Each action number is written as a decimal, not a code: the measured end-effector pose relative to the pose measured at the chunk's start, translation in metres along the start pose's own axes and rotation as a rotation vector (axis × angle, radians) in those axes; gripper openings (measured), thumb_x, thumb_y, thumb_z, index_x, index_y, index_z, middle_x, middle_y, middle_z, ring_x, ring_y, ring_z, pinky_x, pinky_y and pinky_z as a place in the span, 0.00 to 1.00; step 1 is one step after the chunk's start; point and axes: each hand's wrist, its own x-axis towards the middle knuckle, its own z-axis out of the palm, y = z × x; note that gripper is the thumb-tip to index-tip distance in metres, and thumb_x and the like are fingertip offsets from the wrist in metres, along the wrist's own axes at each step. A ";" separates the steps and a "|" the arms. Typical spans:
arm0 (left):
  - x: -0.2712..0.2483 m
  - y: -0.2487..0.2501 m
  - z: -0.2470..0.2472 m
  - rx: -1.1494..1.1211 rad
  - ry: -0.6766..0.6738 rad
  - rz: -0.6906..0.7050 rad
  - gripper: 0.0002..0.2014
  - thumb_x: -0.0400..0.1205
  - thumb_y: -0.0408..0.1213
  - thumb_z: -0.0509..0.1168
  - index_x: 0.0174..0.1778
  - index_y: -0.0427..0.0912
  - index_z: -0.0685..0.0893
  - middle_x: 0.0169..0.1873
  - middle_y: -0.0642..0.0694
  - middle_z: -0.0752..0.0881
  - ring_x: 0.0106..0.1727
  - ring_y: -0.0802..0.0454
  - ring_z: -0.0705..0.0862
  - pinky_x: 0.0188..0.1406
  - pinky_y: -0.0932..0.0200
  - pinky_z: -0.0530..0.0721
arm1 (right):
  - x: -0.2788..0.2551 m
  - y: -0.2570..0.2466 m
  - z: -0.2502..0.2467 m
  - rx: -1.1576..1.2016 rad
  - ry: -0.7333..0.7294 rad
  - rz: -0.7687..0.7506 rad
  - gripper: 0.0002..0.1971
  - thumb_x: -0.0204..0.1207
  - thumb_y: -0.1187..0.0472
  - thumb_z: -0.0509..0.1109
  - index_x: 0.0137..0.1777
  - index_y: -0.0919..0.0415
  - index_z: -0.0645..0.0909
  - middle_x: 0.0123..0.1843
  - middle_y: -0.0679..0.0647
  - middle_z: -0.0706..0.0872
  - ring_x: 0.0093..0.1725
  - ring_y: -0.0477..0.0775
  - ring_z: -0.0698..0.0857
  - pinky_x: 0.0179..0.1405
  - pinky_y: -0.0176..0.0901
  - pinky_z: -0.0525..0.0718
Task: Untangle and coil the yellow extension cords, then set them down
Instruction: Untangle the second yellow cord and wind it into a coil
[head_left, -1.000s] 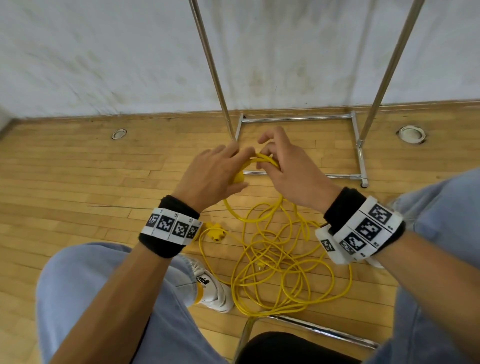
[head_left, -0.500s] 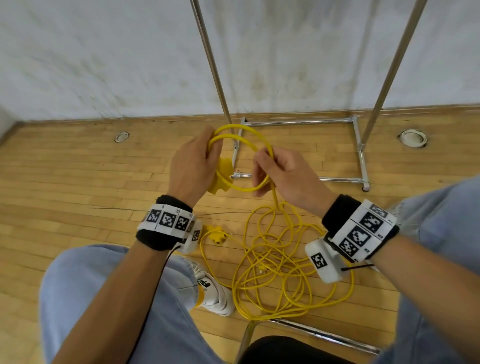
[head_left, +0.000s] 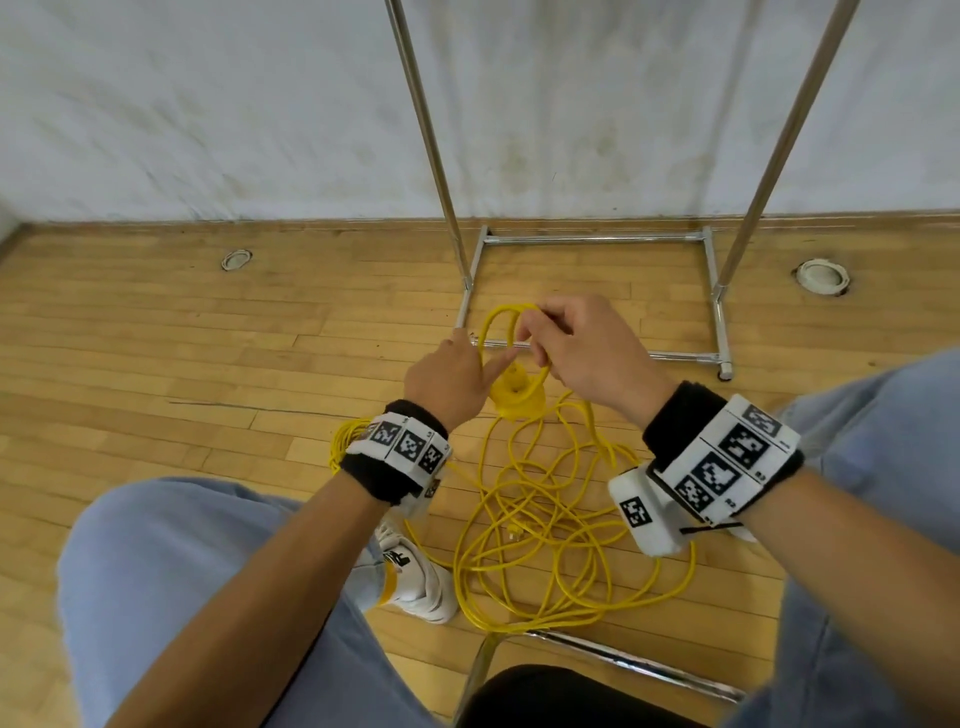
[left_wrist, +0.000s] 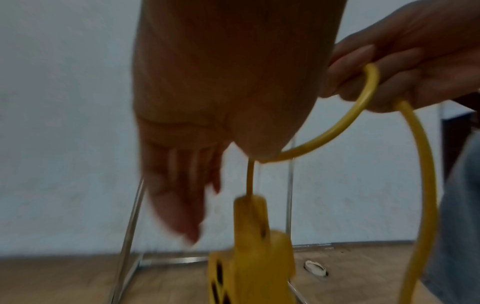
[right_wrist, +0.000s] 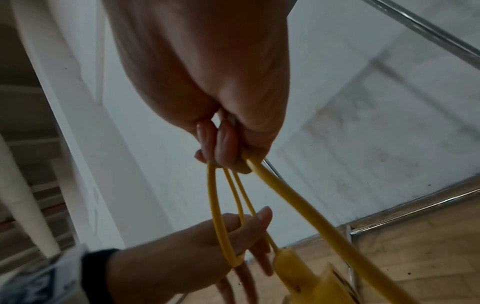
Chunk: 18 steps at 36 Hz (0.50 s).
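Head view, item record: yellow extension cord (head_left: 540, 525), mostly an uncoiled tangle lying on the wooden floor (head_left: 156, 364) between the knees, just right of a white shoe (head_left: 415, 577). A first small loop (head_left: 506, 332) is held up above the tangle; the right hand (head_left: 582, 353) is seen clamped on its top, strands pinched between curled fingers (right_wrist: 223, 142) and thumb. The left hand (head_left: 452, 382) is passed through the loop with fingers straight and relaxed, gripping nothing, the cord resting against the thumb. The socket block (head_left: 517, 397) is left dangling below both hands. A second yellow bundle (head_left: 345, 441) is partly hidden behind the left wrist; whether it is coiled cannot be told. Progress is judged early: most untangling, coiling and setting down is left. Containers: none are seen. A chrome garment rack (head_left: 597, 239) is noted on the far side.
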 end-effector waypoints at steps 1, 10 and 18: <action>-0.003 0.001 -0.006 0.068 0.007 -0.019 0.35 0.86 0.67 0.52 0.62 0.34 0.74 0.52 0.37 0.85 0.51 0.34 0.86 0.38 0.47 0.75 | 0.001 0.002 -0.001 -0.011 0.010 0.009 0.17 0.91 0.59 0.62 0.41 0.59 0.86 0.27 0.47 0.83 0.20 0.41 0.74 0.23 0.35 0.72; -0.014 0.020 -0.040 -1.075 -0.324 -0.227 0.22 0.93 0.49 0.56 0.49 0.37 0.87 0.36 0.44 0.91 0.36 0.51 0.86 0.34 0.58 0.83 | -0.005 0.001 0.006 -0.194 0.078 -0.109 0.18 0.90 0.58 0.64 0.39 0.64 0.83 0.29 0.55 0.85 0.26 0.51 0.80 0.27 0.43 0.77; -0.004 0.010 -0.041 -1.707 -0.654 -0.603 0.16 0.92 0.37 0.57 0.50 0.30 0.85 0.37 0.40 0.89 0.38 0.48 0.88 0.46 0.53 0.91 | -0.032 -0.004 0.041 -0.589 -0.203 -0.345 0.05 0.87 0.65 0.63 0.50 0.59 0.79 0.43 0.54 0.86 0.37 0.55 0.84 0.37 0.50 0.81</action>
